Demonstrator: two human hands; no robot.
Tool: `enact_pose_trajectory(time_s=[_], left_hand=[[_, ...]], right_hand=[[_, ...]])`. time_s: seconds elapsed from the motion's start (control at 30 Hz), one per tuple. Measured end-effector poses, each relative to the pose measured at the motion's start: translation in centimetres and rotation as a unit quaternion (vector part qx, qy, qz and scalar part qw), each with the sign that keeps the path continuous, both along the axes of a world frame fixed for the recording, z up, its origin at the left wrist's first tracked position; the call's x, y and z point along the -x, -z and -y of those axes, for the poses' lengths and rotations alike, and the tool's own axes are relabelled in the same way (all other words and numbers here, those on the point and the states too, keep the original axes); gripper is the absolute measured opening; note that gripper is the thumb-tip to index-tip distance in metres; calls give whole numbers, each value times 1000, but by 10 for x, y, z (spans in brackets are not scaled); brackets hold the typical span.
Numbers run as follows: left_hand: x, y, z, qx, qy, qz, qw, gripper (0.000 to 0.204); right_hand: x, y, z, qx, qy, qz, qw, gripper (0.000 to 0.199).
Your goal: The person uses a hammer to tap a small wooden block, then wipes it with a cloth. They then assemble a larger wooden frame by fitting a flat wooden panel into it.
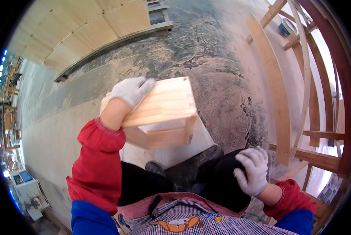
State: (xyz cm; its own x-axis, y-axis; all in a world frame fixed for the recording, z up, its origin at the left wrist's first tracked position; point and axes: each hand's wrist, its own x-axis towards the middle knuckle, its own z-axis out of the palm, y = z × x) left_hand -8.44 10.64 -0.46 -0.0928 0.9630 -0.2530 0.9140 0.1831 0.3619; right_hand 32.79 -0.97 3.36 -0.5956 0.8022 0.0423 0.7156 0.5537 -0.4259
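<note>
A pale wooden box [159, 102], open on its near side, is in front of me over a flat light board [201, 135] on the floor. My left hand [131, 92], in a white glove, lies over the box's top left part with its fingers bent toward the far edge, gripping it. I cannot tell whether the box's underside touches the board. My right hand [253, 170], also gloved in white, is beside my right knee, apart from the box. Its fingers are a little bent and spread, and nothing shows in them.
Stacked wooden panels [93, 31] rest on a pallet [116, 45] at the far left. On the right stands a wooden frame rack [275, 90] with long boards, and a small bucket [287, 28] sits behind it. A white machine [26, 188] is at the lower left.
</note>
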Motion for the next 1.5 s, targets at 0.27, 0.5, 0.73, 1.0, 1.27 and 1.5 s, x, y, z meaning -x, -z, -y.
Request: enact_pose_trajectory(time_s=[0.27, 0.5, 0.73, 1.0, 1.27, 1.5], left_hand=[[-5, 0, 7, -28, -1, 55, 998, 31], [-30, 5, 90, -112, 61, 9, 992, 22], [-62, -12, 125, 175, 8, -32, 984, 43], [-100, -250, 101, -67, 89, -117, 987, 49], [-3, -444, 38, -266, 27, 452, 851, 42], [-4, -555, -29, -356, 359, 495, 707, 27]], right_hand=[[-7, 7, -55, 112, 8, -37, 993, 23], [-25, -6, -34, 152, 72, 4, 986, 23], [-34, -47, 24, 164, 162, 204, 951, 27], [-80, -206, 60, 407, 252, 101, 872, 50], [-168, -274, 13, 147, 550, -186, 801, 46], [-116, -450, 0, 369, 402, -746, 382, 41]])
